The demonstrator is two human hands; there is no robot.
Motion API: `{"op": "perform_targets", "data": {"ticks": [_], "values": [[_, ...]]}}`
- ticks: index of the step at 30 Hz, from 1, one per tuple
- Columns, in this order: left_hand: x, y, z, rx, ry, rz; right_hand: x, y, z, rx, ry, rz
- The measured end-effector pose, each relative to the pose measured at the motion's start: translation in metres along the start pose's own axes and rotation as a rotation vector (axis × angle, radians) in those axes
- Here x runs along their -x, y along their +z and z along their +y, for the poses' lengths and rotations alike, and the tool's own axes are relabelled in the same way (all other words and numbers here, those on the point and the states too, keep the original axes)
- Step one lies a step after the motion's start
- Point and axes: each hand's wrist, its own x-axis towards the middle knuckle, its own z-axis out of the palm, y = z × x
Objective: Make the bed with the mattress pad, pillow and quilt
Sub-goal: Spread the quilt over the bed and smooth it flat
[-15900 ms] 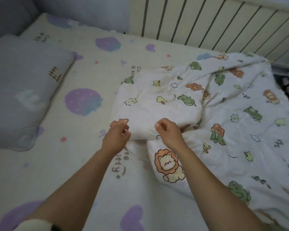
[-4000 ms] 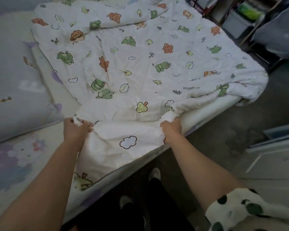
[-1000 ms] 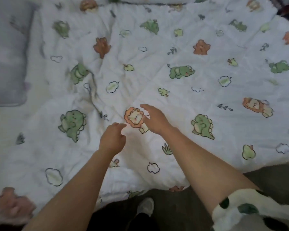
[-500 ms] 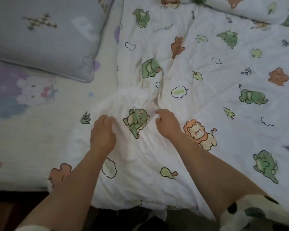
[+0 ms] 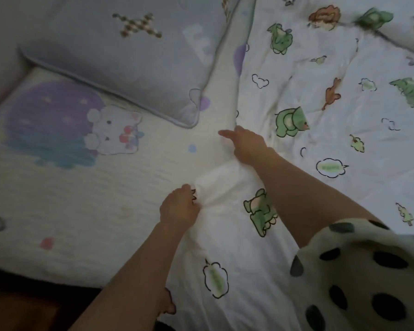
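Left hand (image 5: 179, 206) gripping quilt (image 5: 320, 144) edge

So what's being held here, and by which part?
The quilt, by its bunched edge nearest the pillow: left hand pinches it; right hand grips further along.

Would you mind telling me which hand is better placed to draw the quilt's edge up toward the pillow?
The right hand, probably. It lies on the quilt at its edge, nearest the pillow corner. The left hand is clenched on bunched fabric nearer the bed's side, farther from the pillow.
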Motion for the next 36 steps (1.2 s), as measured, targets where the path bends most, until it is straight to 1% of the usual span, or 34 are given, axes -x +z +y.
{"op": "perform_targets", "data": {"ticks": [1,2,4,6,7,8,9,11,12,13,15,17,18,20,21,22,24,25,28,31,33,35,36], "values": [[-0.004,-0.004,-0.007,-0.011,-0.002,-0.011,-0.011,0.005,-0.003,0.083,-0.009,-0.027],[-0.007,-0.006,-0.01,-0.015,0.003,-0.015,-0.017,0.009,-0.002,0.16,-0.004,-0.015],[-0.011,-0.011,-0.014,-0.007,0.022,-0.008,-0.02,0.017,0.001,0.282,0.031,0.084],[-0.015,-0.019,-0.021,0.014,0.028,0.007,-0.021,0.012,0.002,0.343,0.102,0.071],[-0.014,-0.023,-0.024,0.022,0.015,0.006,-0.021,0.006,0.002,0.312,0.137,0.071],[-0.014,-0.028,-0.028,0.046,0.0,0.012,-0.024,-0.005,-0.002,0.222,0.16,0.118],[-0.014,-0.035,-0.032,0.056,-0.01,0.024,-0.031,-0.02,-0.011,0.088,0.177,0.208],[-0.013,-0.048,-0.041,0.049,-0.029,0.062,-0.053,-0.058,-0.04,-0.244,0.159,0.436],[-0.012,-0.053,-0.046,0.044,-0.043,0.081,-0.065,-0.08,-0.057,-0.391,0.104,0.514],[-0.011,-0.057,-0.05,0.047,-0.057,0.104,-0.076,-0.1,-0.073,-0.486,0.03,0.574],[-0.011,-0.063,-0.056,0.046,-0.082,0.148,-0.091,-0.123,-0.095,-0.571,-0.076,0.628],[-0.015,-0.067,-0.062,0.028,-0.089,0.182,-0.099,-0.118,-0.102,-0.603,-0.113,0.573],[-0.017,-0.068,-0.064,0.027,-0.097,0.172,-0.102,-0.105,-0.1,-0.602,-0.13,0.492],[-0.022,-0.07,-0.065,0.08,-0.132,0.083,-0.104,-0.075,-0.096,-0.578,-0.156,0.266],[-0.023,-0.071,-0.067,0.143,-0.158,0.024,-0.104,-0.062,-0.096,-0.562,-0.163,0.174],[-0.025,-0.072,-0.067,0.218,-0.199,-0.024,-0.103,-0.052,-0.096,-0.542,-0.169,0.123],[-0.027,-0.074,-0.067,0.391,-0.286,-0.101,-0.099,-0.044,-0.097,-0.527,-0.174,0.107],[-0.026,-0.074,-0.069,0.486,-0.292,-0.132,-0.097,-0.043,-0.099,-0.528,-0.167,0.114],[-0.02,-0.076,-0.073,0.589,-0.232,-0.176,-0.093,-0.047,-0.101,-0.441,-0.171,0.105],[-0.012,-0.079,-0.075,0.68,-0.198,-0.132,-0.085,-0.048,-0.106,-0.312,-0.167,0.057],[-0.008,-0.081,-0.079,0.635,-0.173,-0.04,-0.078,-0.049,-0.112,-0.22,-0.156,0.041],[-0.004,-0.084,-0.086,0.465,-0.163,0.05,-0.07,-0.05,-0.119,-0.115,-0.155,0.048],[0.0,-0.088,-0.088,0.422,-0.169,0.072,-0.066,-0.048,-0.122,-0.059,-0.16,0.054]]}}
